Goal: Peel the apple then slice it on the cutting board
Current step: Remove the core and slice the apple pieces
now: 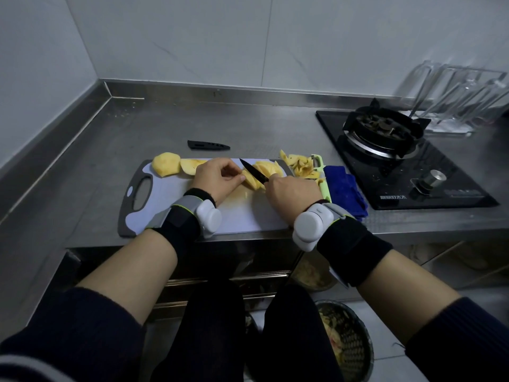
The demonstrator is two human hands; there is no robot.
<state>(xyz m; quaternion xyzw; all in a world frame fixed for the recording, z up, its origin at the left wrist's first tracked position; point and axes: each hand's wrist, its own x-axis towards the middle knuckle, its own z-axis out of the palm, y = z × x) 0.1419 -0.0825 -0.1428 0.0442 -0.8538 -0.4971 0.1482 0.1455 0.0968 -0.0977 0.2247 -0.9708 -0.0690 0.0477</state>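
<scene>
While left grip [217, 179] pins apple [250, 181], knife [252, 170] beside

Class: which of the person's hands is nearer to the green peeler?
Right. The right hand, gripping the knife, is just beside the peeler; the left hand, steadying the apple piece, is farther off across the cutting board.

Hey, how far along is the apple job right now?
Peeling looks done: peels lie heaped beside the peeler. Slicing is under way: the right hand holds the knife on a piece the left hand steadies. Two peeled chunks at the board's left end are not yet sliced.
</scene>
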